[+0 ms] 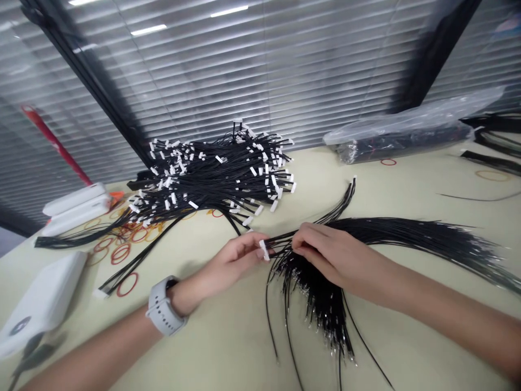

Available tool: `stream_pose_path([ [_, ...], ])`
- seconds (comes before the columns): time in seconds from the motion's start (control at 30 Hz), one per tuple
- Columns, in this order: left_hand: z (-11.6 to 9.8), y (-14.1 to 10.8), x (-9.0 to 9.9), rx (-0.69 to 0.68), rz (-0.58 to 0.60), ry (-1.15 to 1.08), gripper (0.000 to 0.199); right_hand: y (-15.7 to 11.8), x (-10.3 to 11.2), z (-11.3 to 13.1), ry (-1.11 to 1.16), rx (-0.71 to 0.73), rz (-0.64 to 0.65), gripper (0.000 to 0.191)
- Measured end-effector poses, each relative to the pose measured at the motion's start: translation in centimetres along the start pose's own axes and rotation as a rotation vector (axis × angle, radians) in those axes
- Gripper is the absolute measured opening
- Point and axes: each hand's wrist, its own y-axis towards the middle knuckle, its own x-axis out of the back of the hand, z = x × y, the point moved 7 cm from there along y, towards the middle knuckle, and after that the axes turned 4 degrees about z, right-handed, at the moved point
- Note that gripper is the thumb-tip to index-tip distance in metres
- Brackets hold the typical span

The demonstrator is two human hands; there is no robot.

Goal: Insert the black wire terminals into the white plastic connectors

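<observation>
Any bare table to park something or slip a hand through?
Widest looks like the near table, between left forearm and dangling wires. Smaller patch behind: between connector pile and bagged bundle.
Crowded: left side, with rubber bands and white case; also around left hand and right hand.

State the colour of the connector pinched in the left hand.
The connector in the left hand is white, seen best in the head view.
</observation>
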Motion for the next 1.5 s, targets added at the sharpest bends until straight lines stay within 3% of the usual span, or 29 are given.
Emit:
stream_pose_path([
  [0.13, 0.2, -0.1, -0.2, 0.004, 0.010, 0.018, 0.014, 0.0, -0.7, 0.8, -0.040, 0.088, -0.160, 0.016],
  [0.27, 0.6, -0.3, -0.3, 0.030, -0.007, 0.030, 0.017, -0.2, -1.8, 0.9, -0.154, 0.158, -0.161, 0.018],
  [0.47, 0.6, -0.3, -0.4, 0.017, -0.005, 0.037, 0.019, -0.3, -1.8, 1.9, -0.173, 0.256, -0.222, 0.023],
  [1.17, 0.5, -0.2, -0.6, 0.011, 0.043, 0.071, 0.019, -0.1, -2.3, 1.3, -0.101, 0.184, -0.141, 0.025],
  [1.5, 0.0, -0.3, -1.1, 0.025, 0.062, 0.093, 0.021, 0.2, -2.7, 2.2, -0.138, 0.281, -0.174, 0.024],
])
